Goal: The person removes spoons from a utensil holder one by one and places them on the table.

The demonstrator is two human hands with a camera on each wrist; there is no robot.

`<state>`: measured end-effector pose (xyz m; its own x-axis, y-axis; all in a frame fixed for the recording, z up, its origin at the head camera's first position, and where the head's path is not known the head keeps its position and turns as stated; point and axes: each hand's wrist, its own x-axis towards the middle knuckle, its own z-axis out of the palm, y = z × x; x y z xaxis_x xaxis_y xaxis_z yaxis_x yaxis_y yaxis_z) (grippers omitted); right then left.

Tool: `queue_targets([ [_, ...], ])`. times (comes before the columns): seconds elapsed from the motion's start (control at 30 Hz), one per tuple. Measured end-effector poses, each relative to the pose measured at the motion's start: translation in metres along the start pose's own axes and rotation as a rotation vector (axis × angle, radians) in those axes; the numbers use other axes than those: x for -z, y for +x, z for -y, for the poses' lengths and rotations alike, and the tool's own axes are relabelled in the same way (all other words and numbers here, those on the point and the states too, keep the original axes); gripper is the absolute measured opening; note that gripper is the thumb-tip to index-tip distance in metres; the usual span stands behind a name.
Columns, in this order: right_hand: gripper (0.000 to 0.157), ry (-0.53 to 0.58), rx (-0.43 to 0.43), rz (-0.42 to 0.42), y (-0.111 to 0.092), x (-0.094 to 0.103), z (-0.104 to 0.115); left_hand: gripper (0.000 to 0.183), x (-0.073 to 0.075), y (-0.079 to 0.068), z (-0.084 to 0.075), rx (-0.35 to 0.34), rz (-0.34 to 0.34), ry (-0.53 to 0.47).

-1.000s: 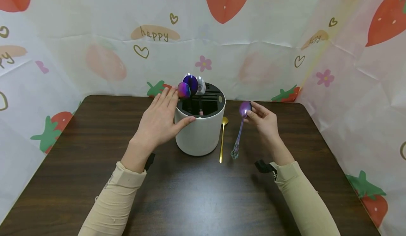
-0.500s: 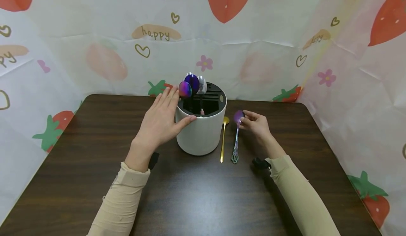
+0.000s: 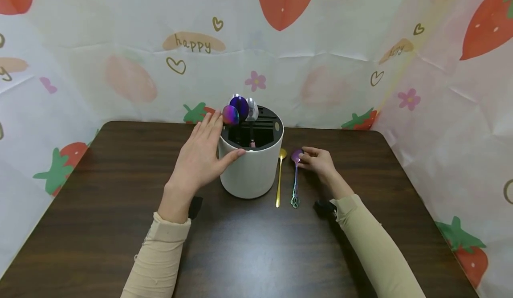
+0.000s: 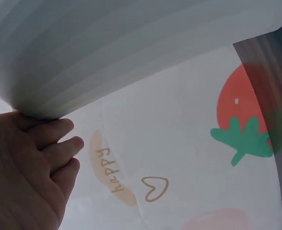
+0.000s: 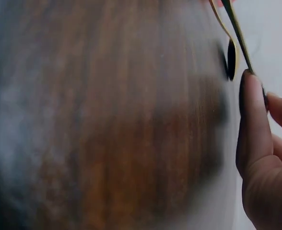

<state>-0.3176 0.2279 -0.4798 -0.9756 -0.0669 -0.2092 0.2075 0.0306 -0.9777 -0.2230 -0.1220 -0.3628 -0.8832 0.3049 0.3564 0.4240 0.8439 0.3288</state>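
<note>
In the head view my right hand pinches the bowl of an iridescent purple spoon with an openwork handle end. The spoon lies along the tabletop, its handle towards me. Just left of it is a slim gold spoon, parallel and apart. My left hand rests against the left side of a white cylindrical utensil holder, fingers straight, thumb near the front rim. Several spoons stand bowl-up in its black slotted top, among them a pink-purple spoon and a silver spoon. The left wrist view shows fingers by the holder wall.
The dark wooden table has its far edge close behind the holder. A strawberry-printed cloth hangs behind and along both sides of the table.
My right hand has lowered the purple spoon and drawn it left, beside the gold spoon; its handle now lies straighter. The left hand has stayed on the holder.
</note>
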Motion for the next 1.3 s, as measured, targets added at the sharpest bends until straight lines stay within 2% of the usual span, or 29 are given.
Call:
queue_targets([
  [0.13, 0.05, -0.047, -0.018, 0.01, -0.001, 0.002, -0.003, 0.102, -0.001, -0.002, -0.001, -0.005, -0.007, -0.016],
  [0.27, 0.048, -0.125, 0.006, 0.01, -0.003, 0.002, -0.001, 0.102, -0.001, -0.001, 0.0, -0.014, -0.021, -0.006],
  [0.5, 0.043, -0.419, 0.085, -0.073, -0.007, 0.005, 0.004, 0.102, 0.001, 0.0, 0.001, -0.016, -0.036, 0.01],
  [0.6, 0.043, -0.508, 0.116, -0.113, -0.009, 0.005, 0.006, 0.103, 0.002, 0.001, 0.001, -0.014, -0.038, 0.004],
  [0.87, 0.047, -0.485, 0.104, -0.13, -0.016, 0.007, 0.005, 0.104, 0.001, -0.001, 0.0, -0.006, -0.017, 0.002],
  [1.03, 0.051, -0.49, 0.125, -0.158, -0.023, 0.007, 0.011, 0.104, 0.001, -0.001, 0.0, -0.008, -0.025, 0.003],
  [1.17, 0.051, -0.48, 0.183, -0.201, -0.034, 0.004, 0.024, 0.104, 0.001, -0.001, -0.001, -0.009, -0.023, 0.0],
  [1.3, 0.046, -0.38, 0.319, -0.204, -0.043, -0.005, 0.047, 0.104, 0.001, 0.0, -0.001, -0.008, -0.026, 0.004],
])
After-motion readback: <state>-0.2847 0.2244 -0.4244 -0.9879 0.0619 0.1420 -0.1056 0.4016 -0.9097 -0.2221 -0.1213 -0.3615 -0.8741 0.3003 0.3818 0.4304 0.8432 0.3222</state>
